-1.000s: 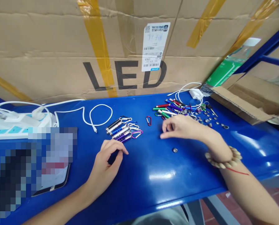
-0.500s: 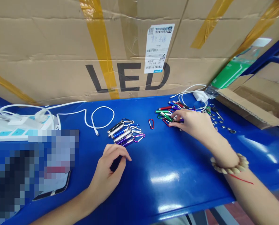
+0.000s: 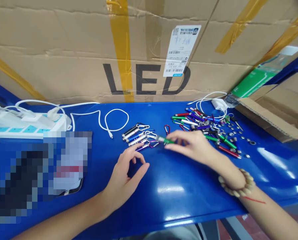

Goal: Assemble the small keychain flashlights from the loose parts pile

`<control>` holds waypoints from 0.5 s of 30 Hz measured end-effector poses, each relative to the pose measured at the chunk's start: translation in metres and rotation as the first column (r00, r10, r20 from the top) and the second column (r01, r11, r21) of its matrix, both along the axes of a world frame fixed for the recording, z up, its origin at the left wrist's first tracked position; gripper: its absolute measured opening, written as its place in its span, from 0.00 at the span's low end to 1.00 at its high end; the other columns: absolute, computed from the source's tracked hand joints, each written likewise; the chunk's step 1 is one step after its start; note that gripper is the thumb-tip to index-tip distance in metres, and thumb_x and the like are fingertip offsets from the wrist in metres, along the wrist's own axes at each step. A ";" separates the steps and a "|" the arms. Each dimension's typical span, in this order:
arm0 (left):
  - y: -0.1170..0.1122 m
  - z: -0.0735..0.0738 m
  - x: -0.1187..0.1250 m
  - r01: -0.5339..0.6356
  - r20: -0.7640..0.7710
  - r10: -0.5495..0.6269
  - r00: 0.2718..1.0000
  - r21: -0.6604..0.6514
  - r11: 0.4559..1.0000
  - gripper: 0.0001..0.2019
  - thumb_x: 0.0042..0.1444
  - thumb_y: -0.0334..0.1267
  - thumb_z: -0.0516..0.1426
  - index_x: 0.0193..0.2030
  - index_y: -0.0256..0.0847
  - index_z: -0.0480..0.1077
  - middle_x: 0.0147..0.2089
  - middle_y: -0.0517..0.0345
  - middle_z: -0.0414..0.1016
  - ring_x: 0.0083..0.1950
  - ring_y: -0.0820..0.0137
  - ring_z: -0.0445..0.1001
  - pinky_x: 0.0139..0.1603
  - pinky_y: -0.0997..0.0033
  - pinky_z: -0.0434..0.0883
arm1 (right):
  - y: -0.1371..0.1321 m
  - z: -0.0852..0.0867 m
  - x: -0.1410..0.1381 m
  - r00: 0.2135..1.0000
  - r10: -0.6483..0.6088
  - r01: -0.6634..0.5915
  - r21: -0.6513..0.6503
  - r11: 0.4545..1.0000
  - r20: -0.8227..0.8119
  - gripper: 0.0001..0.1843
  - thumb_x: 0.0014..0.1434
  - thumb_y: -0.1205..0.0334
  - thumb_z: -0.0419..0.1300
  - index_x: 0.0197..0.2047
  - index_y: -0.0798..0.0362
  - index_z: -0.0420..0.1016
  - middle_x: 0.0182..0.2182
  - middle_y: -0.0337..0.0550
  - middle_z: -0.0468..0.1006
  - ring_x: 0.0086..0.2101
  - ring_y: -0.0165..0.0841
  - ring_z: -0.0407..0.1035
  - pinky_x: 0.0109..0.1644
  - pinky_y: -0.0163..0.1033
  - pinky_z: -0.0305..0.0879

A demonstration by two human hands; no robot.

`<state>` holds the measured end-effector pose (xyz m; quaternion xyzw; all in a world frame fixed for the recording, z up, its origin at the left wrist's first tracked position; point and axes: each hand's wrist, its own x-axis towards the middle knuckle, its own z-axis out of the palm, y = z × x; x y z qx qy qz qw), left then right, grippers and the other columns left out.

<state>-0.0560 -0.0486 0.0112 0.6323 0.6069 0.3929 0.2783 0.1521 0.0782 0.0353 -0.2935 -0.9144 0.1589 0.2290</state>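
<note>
Between thumb and fingers, my right hand (image 3: 189, 145) holds a small green penlight (image 3: 165, 140), its silver end pointing left. My left hand (image 3: 131, 166) is open, thumb and fingers apart, just in front of a row of penlights (image 3: 136, 136) in black, silver, blue and purple with carabiner clips. A loose red carabiner (image 3: 167, 129) lies between that row and a mixed pile of penlights (image 3: 199, 120) in green, red, blue and purple. Button cells (image 3: 232, 128) are scattered at the pile's right side.
A large cardboard box (image 3: 71, 73) stands along the back. A white power strip (image 3: 34, 125), a white cable (image 3: 116, 110) and a partly pixelated phone (image 3: 71, 190) are at left. On the right are a charger (image 3: 219, 104), a green-labelled bottle (image 3: 254, 80) and an open carton (image 3: 266, 110).
My right hand has come away from the pile, moving left and toward me with a green penlight. My left hand has opened its fingers wider. The view has shifted slightly.
</note>
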 end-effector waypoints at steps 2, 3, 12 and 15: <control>0.001 0.000 -0.001 0.068 0.006 -0.068 0.998 -0.027 0.997 0.14 0.58 0.35 0.53 0.52 0.46 0.64 0.35 0.60 0.72 0.37 0.68 0.66 0.41 0.67 0.63 | -0.019 -0.002 -0.015 0.978 0.209 -0.206 -0.110 0.972 0.018 0.16 0.58 0.49 0.56 0.40 0.52 0.75 0.25 0.35 0.78 0.22 0.24 0.69 0.28 0.29 0.60; 0.001 0.000 -0.002 0.100 0.007 -0.100 0.995 -0.019 0.995 0.12 0.58 0.35 0.53 0.49 0.46 0.67 0.36 0.60 0.73 0.38 0.67 0.67 0.43 0.66 0.64 | -0.028 -0.003 -0.021 0.963 0.267 -0.263 -0.141 0.955 0.016 0.16 0.59 0.49 0.55 0.41 0.51 0.75 0.26 0.35 0.78 0.22 0.24 0.69 0.28 0.29 0.60; 0.001 0.006 -0.005 0.029 0.077 -0.036 0.996 0.090 0.995 0.10 0.61 0.33 0.49 0.46 0.43 0.69 0.46 0.55 0.69 0.50 0.68 0.68 0.50 0.70 0.64 | -0.021 0.021 -0.032 0.962 0.083 -0.101 0.057 0.993 0.262 0.18 0.63 0.48 0.49 0.44 0.47 0.75 0.38 0.40 0.79 0.36 0.31 0.74 0.33 0.32 0.61; 0.001 0.008 -0.004 0.022 0.081 -0.027 0.996 0.063 0.998 0.10 0.62 0.34 0.47 0.39 0.41 0.69 0.42 0.55 0.69 0.45 0.68 0.68 0.45 0.71 0.65 | 0.010 0.040 -0.001 0.787 -0.456 0.382 0.252 0.889 0.414 0.13 0.61 0.51 0.52 0.42 0.41 0.76 0.40 0.39 0.79 0.39 0.35 0.72 0.34 0.34 0.61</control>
